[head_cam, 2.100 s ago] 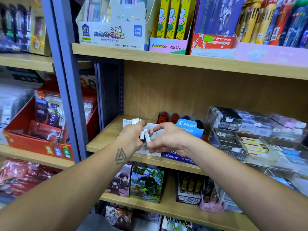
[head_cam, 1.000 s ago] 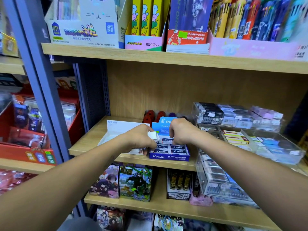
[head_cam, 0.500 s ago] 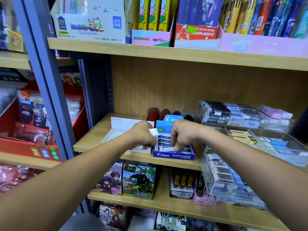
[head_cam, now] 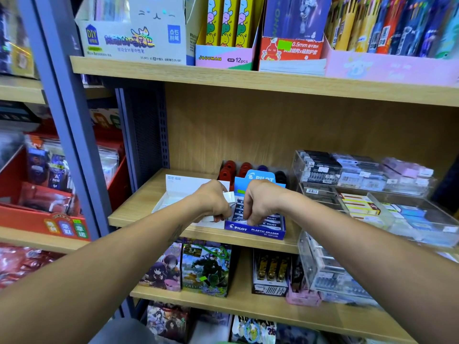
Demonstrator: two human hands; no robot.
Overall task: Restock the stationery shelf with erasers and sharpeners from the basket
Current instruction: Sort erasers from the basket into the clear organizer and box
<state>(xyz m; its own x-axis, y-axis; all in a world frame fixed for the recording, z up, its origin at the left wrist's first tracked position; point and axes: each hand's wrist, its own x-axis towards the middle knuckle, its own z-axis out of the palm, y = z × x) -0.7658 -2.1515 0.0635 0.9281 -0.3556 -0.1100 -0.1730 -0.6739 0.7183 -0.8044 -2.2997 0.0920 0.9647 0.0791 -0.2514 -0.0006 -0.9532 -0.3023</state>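
Right hand (head_cam: 258, 203) was down in the blue cardboard Pilot eraser display box (head_cam: 255, 230) now, fingers curled round a sleeved eraser (head_cam: 269, 218) and tucking it into the row. Two seconds earlier both hands were bunched together in front of the box, sorting loose white erasers between them; since then the right had peeled away and dropped to the tray. Left hand (head_cam: 213, 202) hung just beside it over the open white cardboard box (head_cam: 173, 192), clutching the small white erasers (head_cam: 229, 196) in reserve. So one piece looked to be going into place on the wooden shelf (head_cam: 139, 207), more waiting in the left fist. Basket was out of view.
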